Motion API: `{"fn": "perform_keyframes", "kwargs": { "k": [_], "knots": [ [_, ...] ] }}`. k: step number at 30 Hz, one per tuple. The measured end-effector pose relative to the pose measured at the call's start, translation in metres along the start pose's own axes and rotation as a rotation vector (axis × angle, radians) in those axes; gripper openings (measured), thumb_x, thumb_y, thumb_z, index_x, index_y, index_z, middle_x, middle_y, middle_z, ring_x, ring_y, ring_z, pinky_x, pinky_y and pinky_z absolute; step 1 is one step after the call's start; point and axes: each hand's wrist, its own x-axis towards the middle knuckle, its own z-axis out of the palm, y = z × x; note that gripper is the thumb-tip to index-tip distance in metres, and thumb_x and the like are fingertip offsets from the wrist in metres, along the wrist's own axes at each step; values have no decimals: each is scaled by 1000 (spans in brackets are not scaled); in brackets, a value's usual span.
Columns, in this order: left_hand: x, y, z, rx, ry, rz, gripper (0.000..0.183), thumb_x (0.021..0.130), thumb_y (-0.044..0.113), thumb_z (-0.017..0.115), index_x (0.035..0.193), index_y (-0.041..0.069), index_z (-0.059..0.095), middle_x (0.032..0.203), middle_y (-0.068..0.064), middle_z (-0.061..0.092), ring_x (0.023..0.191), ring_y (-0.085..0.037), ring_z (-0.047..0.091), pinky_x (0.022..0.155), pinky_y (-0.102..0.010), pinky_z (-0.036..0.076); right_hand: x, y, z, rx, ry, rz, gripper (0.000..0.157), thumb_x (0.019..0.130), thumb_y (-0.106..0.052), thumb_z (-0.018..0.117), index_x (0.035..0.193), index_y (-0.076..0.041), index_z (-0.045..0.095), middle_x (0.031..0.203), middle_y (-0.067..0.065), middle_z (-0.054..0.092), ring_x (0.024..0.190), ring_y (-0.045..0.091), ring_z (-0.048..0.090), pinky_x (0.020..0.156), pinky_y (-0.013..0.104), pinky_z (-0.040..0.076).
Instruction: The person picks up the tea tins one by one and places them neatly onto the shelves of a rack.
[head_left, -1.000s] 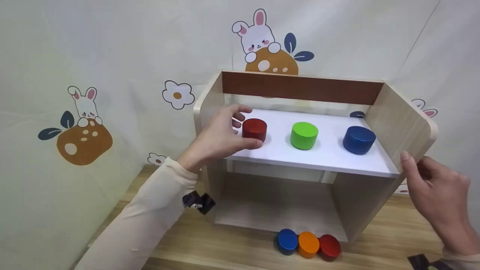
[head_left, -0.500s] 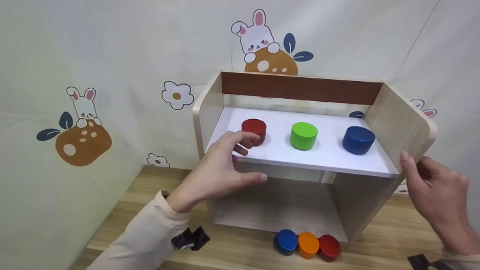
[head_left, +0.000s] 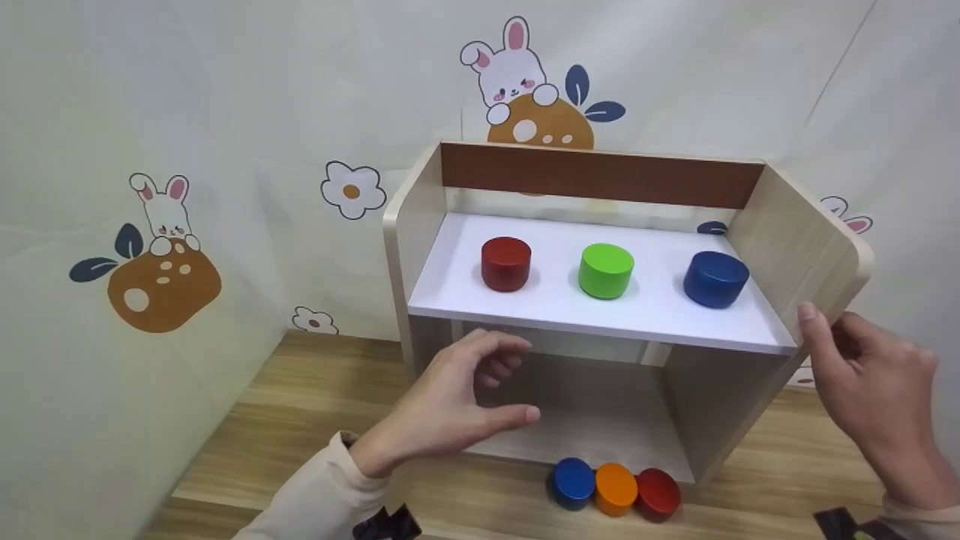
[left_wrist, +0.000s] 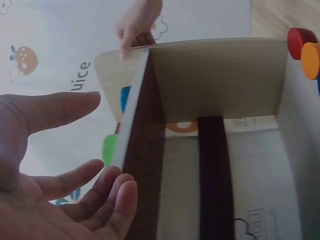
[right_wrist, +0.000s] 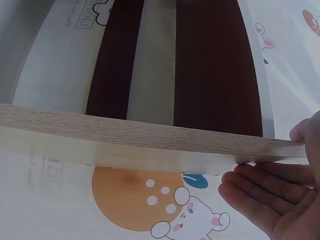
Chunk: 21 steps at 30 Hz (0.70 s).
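Note:
My left hand is held in front of the shelf's lower compartment, thumb and fingers apart with nothing between them. In the left wrist view its fingertips overlap the front edge of the white board. My right hand grips the right side panel of the small wooden shelf, thumb on the inner side and fingers on the outer face. On the white upper board stand a red cylinder, a green cylinder and a blue cylinder, spaced apart in a row.
On the wood-grain table, before the shelf's bottom front edge, a blue cylinder, an orange cylinder and a red cylinder sit side by side. A brown back rail spans the shelf's top. Behind is a rabbit-patterned wall covering.
My left hand has come away from the red cylinder on the upper board, moving down and toward me to below the board's front edge. The right hand has stayed on the side panel.

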Motion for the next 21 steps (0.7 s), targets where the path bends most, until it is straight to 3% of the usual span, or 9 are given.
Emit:
{"fn": "perform_keyframes", "kwargs": {
  "k": [7, 8, 11, 14, 15, 21],
  "knots": [
    [-2, -27, 17, -89, -60, -55, 52, 81, 22, 86, 125, 6, 64, 110, 0, 62, 101, -18, 60, 91, -35, 54, 0, 0, 0, -4, -9, 16, 36, 98, -23, 65, 95, 12, 74, 86, 33, 69, 70, -34, 35, 55, 2, 30],
    [-2, -31, 19, -108, -70, -69, 51, 81, 22, 86, 125, 6, 64, 110, 0, 62, 101, -18, 60, 91, -34, 54, 0, -1, 0, -1, -11, 15, 36, 98, -23, 65, 96, 13, 73, 86, 34, 69, 68, -28, 46, 55, 2, 30],
    [-1, -44, 28, -169, -89, -104, 51, 81, 20, 86, 125, 6, 64, 112, -1, 63, 102, -18, 60, 92, -34, 54, 0, 0, 0, -10, -26, 22, 38, 99, -24, 64, 99, 12, 73, 88, 34, 69, 68, -27, 46, 55, 1, 30],
    [0, -56, 38, -218, -97, -140, 50, 81, 18, 86, 125, 6, 64, 113, -2, 63, 103, -18, 60, 93, -35, 53, -1, -1, 0, -11, -35, 21, 39, 99, -25, 63, 100, 13, 73, 89, 34, 69, 68, -28, 45, 54, 1, 31],
    [1, -59, 41, -230, -97, -149, 50, 81, 17, 86, 125, 6, 64, 113, -2, 63, 102, -18, 60, 93, -35, 53, -1, -1, 0, -14, -35, 23, 40, 99, -26, 63, 100, 12, 73, 89, 34, 69, 70, -35, 34, 55, 1, 31],
    [3, -78, 64, -262, -98, -179, 52, 79, 11, 87, 125, 6, 64, 111, -2, 62, 100, -18, 59, 93, -37, 54, -1, -1, -1, -21, -31, 27, 39, 99, -25, 64, 99, 13, 73, 88, 34, 69, 69, -35, 34, 56, 1, 30]
  ]
}}
